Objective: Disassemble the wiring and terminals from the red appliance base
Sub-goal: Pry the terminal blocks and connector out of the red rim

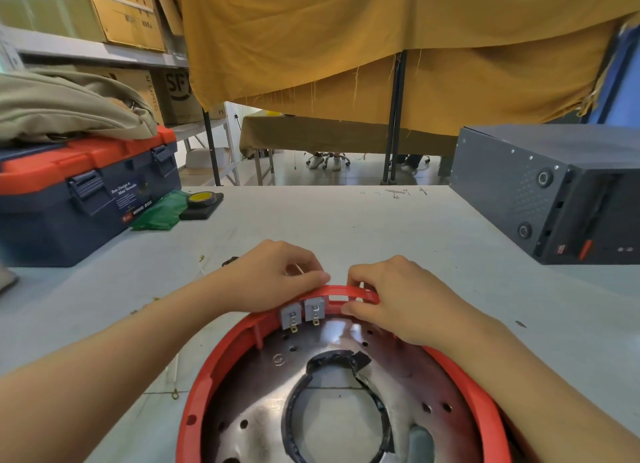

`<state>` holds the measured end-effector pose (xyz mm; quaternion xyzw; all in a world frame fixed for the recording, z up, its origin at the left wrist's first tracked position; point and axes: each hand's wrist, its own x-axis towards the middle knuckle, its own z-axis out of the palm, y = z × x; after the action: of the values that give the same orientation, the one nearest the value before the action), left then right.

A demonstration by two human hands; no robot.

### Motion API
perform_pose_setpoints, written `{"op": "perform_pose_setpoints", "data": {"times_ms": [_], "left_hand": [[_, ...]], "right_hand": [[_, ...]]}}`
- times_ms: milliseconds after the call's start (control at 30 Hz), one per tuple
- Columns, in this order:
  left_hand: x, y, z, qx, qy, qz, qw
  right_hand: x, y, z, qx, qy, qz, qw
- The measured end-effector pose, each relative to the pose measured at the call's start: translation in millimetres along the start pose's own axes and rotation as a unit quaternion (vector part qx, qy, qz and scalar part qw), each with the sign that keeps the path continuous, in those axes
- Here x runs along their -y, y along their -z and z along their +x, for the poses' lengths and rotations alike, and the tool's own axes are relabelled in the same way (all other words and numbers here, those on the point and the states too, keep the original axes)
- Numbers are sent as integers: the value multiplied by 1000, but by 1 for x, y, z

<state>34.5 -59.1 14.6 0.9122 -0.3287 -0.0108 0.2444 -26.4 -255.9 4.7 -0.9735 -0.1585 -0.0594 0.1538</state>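
Red appliance base lies at lower centre of the frame on the tabletop, perforated metal plate facing up. Both hands grip its far rim: left hand curled just above two grey terminal blocks, right hand pinching the rim beside them. Whether the left fingers also hold a wire is unclear.

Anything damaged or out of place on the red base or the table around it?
Yes. The black lining round the central hole of the metal plate inside the red base is torn and peeling, with a loose flap at the upper right. Small brass-coloured bits lie scattered on the table left of the base.
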Motion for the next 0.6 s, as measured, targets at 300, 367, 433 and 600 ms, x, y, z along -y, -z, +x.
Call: {"op": "perform_pose_setpoints", "data": {"times_ms": [300, 367, 433, 600], "left_hand": [[-25, -8, -29, -20, -39, 29, 999], [-25, -8, -31, -13, -36, 42, 998], [-24, -8, -31, -11, -35, 54, 998], [-22, -6, -29, -30, -15, 52, 998]], "right_hand": [[4, 2, 0, 4, 45, -60, 997], [5, 3, 0, 5, 52, -65, 997], [6, 2, 0, 4, 51, -75, 996], [10, 0, 0, -18, 29, -104, 994]]}}
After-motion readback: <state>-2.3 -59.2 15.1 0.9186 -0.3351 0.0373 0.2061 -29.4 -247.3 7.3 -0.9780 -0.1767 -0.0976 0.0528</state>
